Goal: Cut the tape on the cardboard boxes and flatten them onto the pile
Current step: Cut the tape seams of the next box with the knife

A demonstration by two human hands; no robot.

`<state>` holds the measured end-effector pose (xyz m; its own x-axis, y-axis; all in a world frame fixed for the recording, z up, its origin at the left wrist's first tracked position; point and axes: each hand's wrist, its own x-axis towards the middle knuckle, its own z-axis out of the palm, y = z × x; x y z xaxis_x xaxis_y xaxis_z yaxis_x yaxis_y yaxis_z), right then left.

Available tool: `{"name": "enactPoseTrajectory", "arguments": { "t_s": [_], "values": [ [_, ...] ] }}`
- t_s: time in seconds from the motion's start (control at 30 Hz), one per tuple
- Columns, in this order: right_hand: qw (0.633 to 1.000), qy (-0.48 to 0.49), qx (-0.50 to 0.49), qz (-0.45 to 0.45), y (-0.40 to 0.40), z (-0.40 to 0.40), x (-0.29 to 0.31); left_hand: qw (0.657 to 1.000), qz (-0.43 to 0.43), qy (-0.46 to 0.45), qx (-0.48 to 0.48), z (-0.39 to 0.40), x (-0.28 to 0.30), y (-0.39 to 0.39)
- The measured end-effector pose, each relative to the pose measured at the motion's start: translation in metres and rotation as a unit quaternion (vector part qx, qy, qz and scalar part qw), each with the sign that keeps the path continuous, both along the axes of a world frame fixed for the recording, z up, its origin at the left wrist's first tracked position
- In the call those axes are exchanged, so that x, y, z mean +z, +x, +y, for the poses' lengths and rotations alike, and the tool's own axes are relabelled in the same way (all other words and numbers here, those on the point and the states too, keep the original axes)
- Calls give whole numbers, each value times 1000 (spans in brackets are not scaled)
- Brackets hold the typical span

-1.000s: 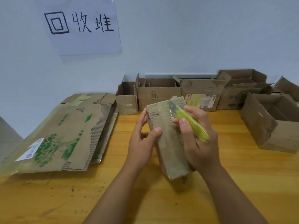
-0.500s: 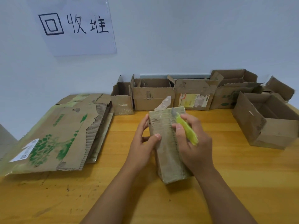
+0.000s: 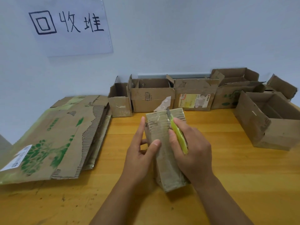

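Glossy-taped, perhaps worn, cardboard box (image 3: pixel 164 153)

Small tape-wrapped cardboard box (image 3: pixel 164 143): closed, standing on end on the wooden table. Yellow utility knife (image 3: pixel 177 133): blade at the box's upper far edge. Flattened cardboard pile (image 3: pixel 56 137): at left, green-printed sheet uppermost. Open boxes (image 3: pixel 178 95): rowed along the wall.

From my seat, bare counter (image 3: pixel 227 184) lies open at 4 and 5 o'clock of the held box (image 3: pixel 164 143), and again at 7 o'clock toward the near edge. At 9 o'clock the flattened pile (image 3: pixel 53 137) blocks the left side. A row of open boxes (image 3: pixel 162 96) walls off 12 o'clock against the wall. At 2 o'clock a large open box (image 3: pixel 272 122) closes the right, leaving a clear lane between it and the held box.
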<state>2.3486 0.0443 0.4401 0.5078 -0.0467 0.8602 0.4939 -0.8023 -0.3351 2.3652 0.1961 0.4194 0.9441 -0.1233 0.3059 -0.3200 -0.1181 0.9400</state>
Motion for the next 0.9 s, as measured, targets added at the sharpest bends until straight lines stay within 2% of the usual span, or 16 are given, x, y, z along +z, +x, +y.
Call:
{"name": "enactPoseTrajectory", "arguments": {
  "t_s": [0.17,0.4,0.9],
  "values": [
    [1000,21,-3,1,-2,-1,-1,998,-26,60,-4,1,-4,-2],
    [999,43,8,5,-4,0,1,997,-51,51,7,-1,-9,-2],
    [998,-33,-35,30,5,4,0,999,-30,28,10,-3,-17,2]
  ]
}}
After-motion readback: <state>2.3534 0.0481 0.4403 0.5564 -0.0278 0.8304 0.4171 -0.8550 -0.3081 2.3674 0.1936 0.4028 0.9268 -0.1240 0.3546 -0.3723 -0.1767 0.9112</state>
